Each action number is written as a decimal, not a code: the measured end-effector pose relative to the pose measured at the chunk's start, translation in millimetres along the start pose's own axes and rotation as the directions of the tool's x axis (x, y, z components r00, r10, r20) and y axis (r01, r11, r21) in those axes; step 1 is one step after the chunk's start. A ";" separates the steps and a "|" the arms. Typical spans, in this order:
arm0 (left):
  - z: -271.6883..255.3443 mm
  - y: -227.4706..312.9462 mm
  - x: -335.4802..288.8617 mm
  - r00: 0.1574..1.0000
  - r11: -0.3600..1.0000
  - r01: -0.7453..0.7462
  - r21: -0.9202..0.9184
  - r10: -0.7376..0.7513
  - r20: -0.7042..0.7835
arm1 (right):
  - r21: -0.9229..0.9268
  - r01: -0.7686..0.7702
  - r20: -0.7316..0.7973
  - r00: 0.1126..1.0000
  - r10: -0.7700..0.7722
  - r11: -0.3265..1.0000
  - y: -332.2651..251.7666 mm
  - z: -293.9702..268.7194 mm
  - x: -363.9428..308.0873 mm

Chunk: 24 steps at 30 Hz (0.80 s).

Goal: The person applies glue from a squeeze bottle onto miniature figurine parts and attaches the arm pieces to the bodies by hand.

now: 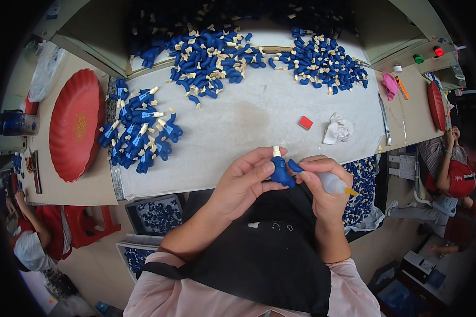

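My left hand (pixel 251 177) is closed around a blue doll-like figure body (pixel 281 173), whose cream neck peg (pixel 276 151) points away from me. Close by on the right, my right hand (pixel 322 185) pinches a small curved blue piece (pixel 294 166) at its fingertips; it looks like a limb of the figure. Whether that piece touches the body, I cannot tell. The same hand also keeps a translucent squeeze bottle (pixel 333 183) in its grip, the orange-yellow nozzle (pixel 351 192) directed right. Both hands are over the table's near edge.
On the white-covered table (pixel 211 142) lie a heap of blue bodies (pixel 143 127), two piles of blue limbs with cream ends (pixel 209 61), a red block (pixel 304 122) and crumpled tissue (pixel 338 129). A red scalloped tray (pixel 75 127) stands left. Co-workers sit on both sides.
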<state>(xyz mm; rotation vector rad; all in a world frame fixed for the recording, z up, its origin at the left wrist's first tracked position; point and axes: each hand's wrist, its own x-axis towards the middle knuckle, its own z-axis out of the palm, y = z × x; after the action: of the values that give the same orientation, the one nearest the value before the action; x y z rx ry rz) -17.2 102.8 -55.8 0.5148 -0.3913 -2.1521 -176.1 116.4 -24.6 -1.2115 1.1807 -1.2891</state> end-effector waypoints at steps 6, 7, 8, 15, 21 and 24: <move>0.7 0.8 1.9 1.000 1.000 0.008 -0.006 -0.009 -0.023 | -0.095 0.046 -0.013 0.999 -0.047 0.994 1.3 3.6 1.2; 0.3 0.8 1.9 1.000 1.000 0.008 -0.009 -0.008 -0.026 | -0.114 0.046 -0.020 0.999 -0.048 0.992 0.7 4.3 1.6; 0.0 0.9 1.8 1.000 1.000 0.015 -0.015 -0.015 -0.016 | -0.133 0.045 -0.027 0.998 -0.049 0.990 0.2 4.9 1.8; -1.2 -0.3 2.7 1.000 1.000 0.017 -0.025 -0.017 -0.008 | -0.203 0.080 -0.017 0.996 -0.086 0.976 1.0 4.8 2.5; -1.6 -0.2 2.7 1.000 0.999 0.025 -0.036 -0.025 0.003 | -0.240 0.137 0.007 0.990 -0.139 0.961 2.0 5.3 3.4; -0.3 -0.5 2.7 1.000 0.999 0.020 -0.030 -0.021 -0.013 | -0.285 0.183 0.021 0.983 -0.185 0.941 2.2 5.9 3.5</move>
<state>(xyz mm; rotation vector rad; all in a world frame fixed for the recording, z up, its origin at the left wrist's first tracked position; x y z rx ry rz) -18.8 100.9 -56.9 0.5181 -0.3468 -2.1696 -170.3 112.5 -26.4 -1.5608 1.3162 -1.2879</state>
